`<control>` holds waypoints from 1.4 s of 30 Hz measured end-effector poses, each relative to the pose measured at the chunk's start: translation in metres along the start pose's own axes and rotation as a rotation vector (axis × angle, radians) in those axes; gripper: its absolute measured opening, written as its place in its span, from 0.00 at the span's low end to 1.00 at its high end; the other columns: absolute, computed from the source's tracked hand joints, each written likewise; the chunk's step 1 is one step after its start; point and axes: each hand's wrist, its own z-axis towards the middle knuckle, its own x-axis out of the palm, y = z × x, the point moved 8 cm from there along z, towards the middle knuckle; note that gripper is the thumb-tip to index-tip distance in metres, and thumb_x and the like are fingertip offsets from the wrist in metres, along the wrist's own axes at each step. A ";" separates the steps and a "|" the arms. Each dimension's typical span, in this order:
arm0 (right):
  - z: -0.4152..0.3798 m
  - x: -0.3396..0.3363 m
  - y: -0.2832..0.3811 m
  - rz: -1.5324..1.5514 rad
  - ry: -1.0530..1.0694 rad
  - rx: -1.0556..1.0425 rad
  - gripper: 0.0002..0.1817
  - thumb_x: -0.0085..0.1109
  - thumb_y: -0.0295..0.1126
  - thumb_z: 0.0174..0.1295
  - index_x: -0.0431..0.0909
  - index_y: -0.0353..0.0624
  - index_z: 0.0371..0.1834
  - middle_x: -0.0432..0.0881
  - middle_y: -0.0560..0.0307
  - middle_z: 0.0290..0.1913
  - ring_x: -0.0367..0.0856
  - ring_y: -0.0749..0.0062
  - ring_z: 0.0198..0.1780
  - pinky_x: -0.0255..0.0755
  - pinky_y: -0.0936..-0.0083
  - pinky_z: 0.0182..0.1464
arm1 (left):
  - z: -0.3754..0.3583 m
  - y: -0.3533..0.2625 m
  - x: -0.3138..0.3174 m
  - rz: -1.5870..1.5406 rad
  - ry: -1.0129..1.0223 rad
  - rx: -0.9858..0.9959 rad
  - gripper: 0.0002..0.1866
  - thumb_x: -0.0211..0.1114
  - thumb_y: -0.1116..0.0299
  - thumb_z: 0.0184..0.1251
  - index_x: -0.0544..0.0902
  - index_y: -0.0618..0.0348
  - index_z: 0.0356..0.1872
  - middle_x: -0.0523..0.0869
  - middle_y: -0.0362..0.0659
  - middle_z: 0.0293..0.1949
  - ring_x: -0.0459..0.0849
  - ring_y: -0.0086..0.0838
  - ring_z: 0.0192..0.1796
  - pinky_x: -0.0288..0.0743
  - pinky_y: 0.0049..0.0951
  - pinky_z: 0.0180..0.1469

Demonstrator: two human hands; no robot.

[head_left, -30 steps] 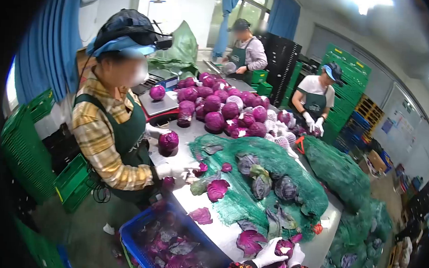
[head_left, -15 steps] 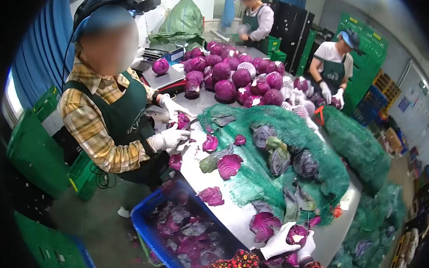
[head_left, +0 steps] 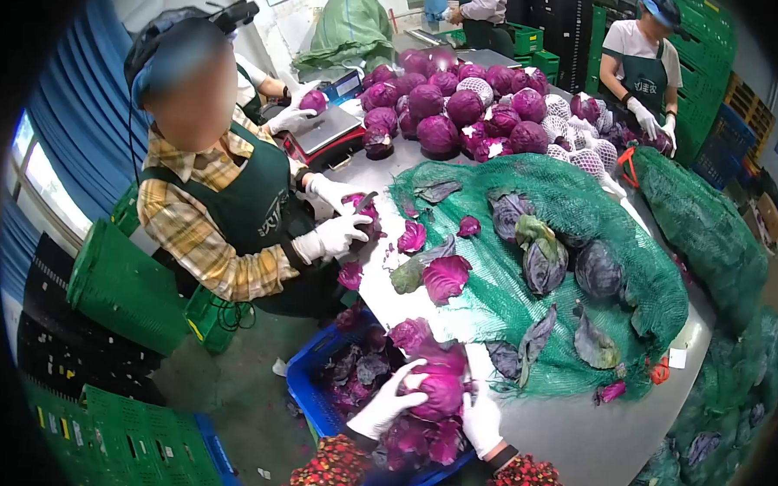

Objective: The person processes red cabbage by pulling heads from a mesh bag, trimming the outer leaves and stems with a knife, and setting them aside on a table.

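A red cabbage (head_left: 441, 393) sits between my two white-gloved hands, over the table's near edge and the blue crate (head_left: 298, 380). My left hand (head_left: 388, 403) grips its left side with curled fingers. On the opposite side, my right hand (head_left: 483, 421) presses against the cabbage, its fingertips partly hidden. Purple leaves (head_left: 409, 335) lie just behind the cabbage, and more trimmed leaves fill the crate beneath. To the right, a green mesh sack (head_left: 567, 338) is spread on the metal table (head_left: 584, 438), with dark outer-leaved cabbages (head_left: 600, 270) on it.
Across the crate, a co-worker in a plaid shirt (head_left: 206, 261) trims a red cabbage. A heap of red cabbages (head_left: 437, 134), some in white foam nets, covers the far table beside a scale (head_left: 326, 129). Full mesh sacks (head_left: 693, 239) stand right; green crates (head_left: 131, 288) stand left.
My hands have moved left with the cabbage, from the table's right side to over the crate. The view has shifted. Another person's gloved hand now reaches a cabbage at the scale.
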 end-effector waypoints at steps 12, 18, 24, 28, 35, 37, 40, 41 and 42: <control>0.014 -0.175 -0.027 0.674 -0.053 0.272 0.16 0.59 0.30 0.68 0.75 0.41 0.58 0.83 0.63 0.40 0.76 0.88 0.32 0.69 0.86 0.29 | 0.057 -0.054 0.131 0.740 0.474 0.374 0.53 0.80 0.56 0.47 0.60 0.59 0.73 0.75 0.53 0.63 0.74 0.41 0.65 0.67 0.38 0.68; -0.009 -0.154 -0.048 0.629 0.072 0.328 0.17 0.57 0.38 0.71 0.77 0.45 0.59 0.80 0.64 0.31 0.73 0.85 0.25 0.68 0.82 0.28 | 0.035 -0.043 0.170 0.857 0.326 0.701 0.52 0.79 0.56 0.46 0.61 0.64 0.72 0.66 0.58 0.69 0.68 0.51 0.70 0.59 0.43 0.73; -0.022 -0.151 -0.014 0.394 -0.121 0.235 0.25 0.65 0.48 0.60 0.76 0.42 0.53 0.84 0.41 0.41 0.84 0.51 0.43 0.77 0.65 0.47 | 0.008 -0.001 0.148 0.592 0.138 0.337 0.53 0.80 0.64 0.48 0.56 0.67 0.73 0.63 0.58 0.70 0.61 0.47 0.73 0.57 0.41 0.74; -0.034 -0.137 -0.040 0.345 -0.032 0.399 0.22 0.63 0.49 0.63 0.77 0.41 0.45 0.83 0.48 0.32 0.80 0.58 0.34 0.74 0.68 0.39 | 0.029 0.003 0.137 0.727 0.247 0.437 0.53 0.83 0.66 0.42 0.60 0.62 0.71 0.65 0.55 0.68 0.68 0.45 0.70 0.64 0.41 0.71; -0.051 -0.164 -0.002 0.005 -0.264 -0.001 0.24 0.54 0.41 0.70 0.70 0.46 0.67 0.85 0.44 0.42 0.85 0.52 0.35 0.78 0.62 0.39 | 0.035 -0.003 0.160 0.835 0.187 0.518 0.53 0.82 0.62 0.43 0.60 0.66 0.70 0.68 0.57 0.64 0.71 0.47 0.66 0.67 0.41 0.67; -0.050 -0.160 0.013 -0.166 -0.086 -0.095 0.30 0.50 0.44 0.71 0.64 0.38 0.70 0.84 0.44 0.40 0.85 0.51 0.33 0.78 0.61 0.36 | 0.035 -0.002 0.165 0.870 0.161 0.476 0.54 0.83 0.60 0.42 0.60 0.69 0.70 0.72 0.56 0.60 0.73 0.46 0.64 0.70 0.40 0.64; -0.051 -0.153 0.008 -0.231 -0.071 -0.096 0.32 0.51 0.43 0.70 0.61 0.38 0.73 0.84 0.44 0.40 0.84 0.51 0.30 0.78 0.61 0.34 | 0.032 -0.001 0.172 0.802 0.164 0.497 0.54 0.82 0.59 0.44 0.59 0.70 0.70 0.76 0.55 0.57 0.78 0.43 0.59 0.72 0.39 0.61; -0.048 -0.153 0.004 -0.256 -0.056 -0.078 0.32 0.52 0.42 0.70 0.60 0.40 0.74 0.85 0.44 0.39 0.83 0.50 0.29 0.77 0.60 0.33 | 0.031 -0.007 0.176 0.879 0.135 0.621 0.53 0.81 0.61 0.46 0.58 0.68 0.72 0.76 0.53 0.58 0.78 0.40 0.59 0.72 0.37 0.61; -0.045 -0.155 0.001 -0.261 -0.056 -0.076 0.32 0.52 0.42 0.70 0.60 0.40 0.74 0.85 0.44 0.39 0.83 0.50 0.29 0.77 0.60 0.33 | 0.036 -0.003 0.177 0.926 0.124 0.591 0.50 0.81 0.60 0.47 0.61 0.68 0.69 0.79 0.52 0.56 0.79 0.39 0.57 0.73 0.37 0.60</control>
